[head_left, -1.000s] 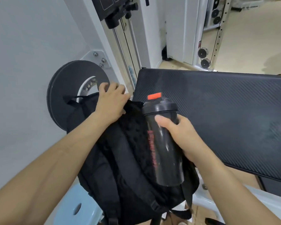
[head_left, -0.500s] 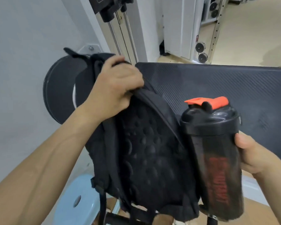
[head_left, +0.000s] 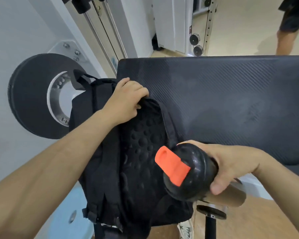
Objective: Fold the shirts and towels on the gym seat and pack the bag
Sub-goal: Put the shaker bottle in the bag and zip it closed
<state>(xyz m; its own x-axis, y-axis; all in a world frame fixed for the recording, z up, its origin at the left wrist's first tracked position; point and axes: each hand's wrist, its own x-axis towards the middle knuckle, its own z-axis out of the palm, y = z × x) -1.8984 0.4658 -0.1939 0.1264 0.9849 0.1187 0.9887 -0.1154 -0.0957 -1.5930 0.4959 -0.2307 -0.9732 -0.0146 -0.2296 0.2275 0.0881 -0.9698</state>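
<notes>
A black backpack with a bumpy padded back panel stands upright just left of the dark gym seat. My left hand grips the backpack's top edge. My right hand holds a black shaker bottle with an orange flip cap, tilted so its lid points at me, beside the backpack's right side. No shirts or towels show on the seat.
A black weight plate hangs on the white wall at left. A light blue stool stands under the backpack. Cable machine rails rise behind. Another person's legs are at the far right. A bar end sticks out below the seat.
The backpack has come down from its raised position, still held by my left hand. My right hand has tilted the bottle over, so its lid now faces me.
</notes>
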